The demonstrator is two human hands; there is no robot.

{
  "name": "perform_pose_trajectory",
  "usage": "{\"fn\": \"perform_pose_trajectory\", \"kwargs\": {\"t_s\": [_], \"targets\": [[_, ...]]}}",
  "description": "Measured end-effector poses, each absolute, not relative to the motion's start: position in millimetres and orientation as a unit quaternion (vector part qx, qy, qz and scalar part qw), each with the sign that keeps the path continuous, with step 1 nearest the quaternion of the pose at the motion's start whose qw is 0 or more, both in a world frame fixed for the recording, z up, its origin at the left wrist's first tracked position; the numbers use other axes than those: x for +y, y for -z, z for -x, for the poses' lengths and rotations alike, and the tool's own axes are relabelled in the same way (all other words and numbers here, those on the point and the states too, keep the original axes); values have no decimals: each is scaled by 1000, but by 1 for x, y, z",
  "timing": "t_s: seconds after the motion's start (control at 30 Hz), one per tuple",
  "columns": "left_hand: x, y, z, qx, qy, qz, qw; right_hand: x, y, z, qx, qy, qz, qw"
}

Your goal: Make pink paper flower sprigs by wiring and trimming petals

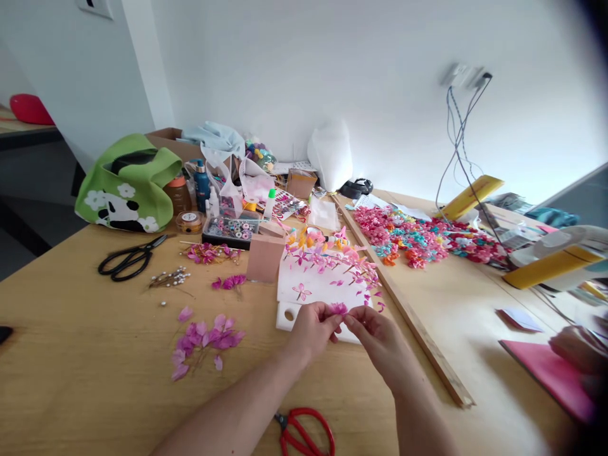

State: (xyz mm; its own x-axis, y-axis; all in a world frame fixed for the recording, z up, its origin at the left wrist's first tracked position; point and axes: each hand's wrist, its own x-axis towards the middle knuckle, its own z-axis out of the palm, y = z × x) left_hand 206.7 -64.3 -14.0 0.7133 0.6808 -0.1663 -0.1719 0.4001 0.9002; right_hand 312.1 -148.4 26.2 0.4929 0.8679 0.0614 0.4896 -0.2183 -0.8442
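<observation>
Between the fingertips of both hands is a small magenta flower [339, 308]. My left hand [314, 326] pinches it from one side, and my right hand [373, 332] pinches it from the other. Its lower part is hidden by the fingers. Beneath and behind the hands lies a white board [304, 278] with a round hole near its left corner. On that board rest one pink flower [301, 291] and an arc of pink and orange blossoms [332, 256]. Pink-purple petals on stems [204, 342] are spread to the left of my hands.
Red-handled scissors [306, 430] lie near the front edge, black scissors [130, 258] at the left. A long wooden strip [408, 310] crosses right of the board. Behind are a bead box [232, 231], a green bag [130, 187] and a heap of colourful flowers [413, 234]. Another person's hand [577, 348] is at the right.
</observation>
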Motion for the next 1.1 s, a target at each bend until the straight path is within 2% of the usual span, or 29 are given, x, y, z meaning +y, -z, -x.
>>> {"fn": "perform_pose_trajectory", "kwargs": {"t_s": [0.13,0.3,0.47,0.63,0.73,0.83,0.93,1.0,1.1], "targets": [[-69,18,-205,285,-290,-520,751,-146,-16,-301,-439,-154,768,440],[-72,19,-200,328,-339,-645,601,-147,-8,-296,-436,-103,775,445],[-71,16,-201,268,-284,-608,691,-156,-9,-307,-456,-127,757,451],[-67,17,-203,201,-216,-494,818,-164,-14,-303,-474,-106,752,446],[-65,17,-204,179,-206,-498,823,-169,-22,-311,-489,-101,756,423],[-65,14,-204,208,-252,-586,742,-171,-30,-339,-453,-81,794,397],[-65,15,-204,242,-299,-706,595,-160,-32,-376,-370,-9,856,361],[-65,18,-203,240,-318,-764,507,-147,-29,-396,-342,24,886,313],[-65,27,-204,228,-300,-815,440,-125,-21,-410,-335,43,912,231]]}}
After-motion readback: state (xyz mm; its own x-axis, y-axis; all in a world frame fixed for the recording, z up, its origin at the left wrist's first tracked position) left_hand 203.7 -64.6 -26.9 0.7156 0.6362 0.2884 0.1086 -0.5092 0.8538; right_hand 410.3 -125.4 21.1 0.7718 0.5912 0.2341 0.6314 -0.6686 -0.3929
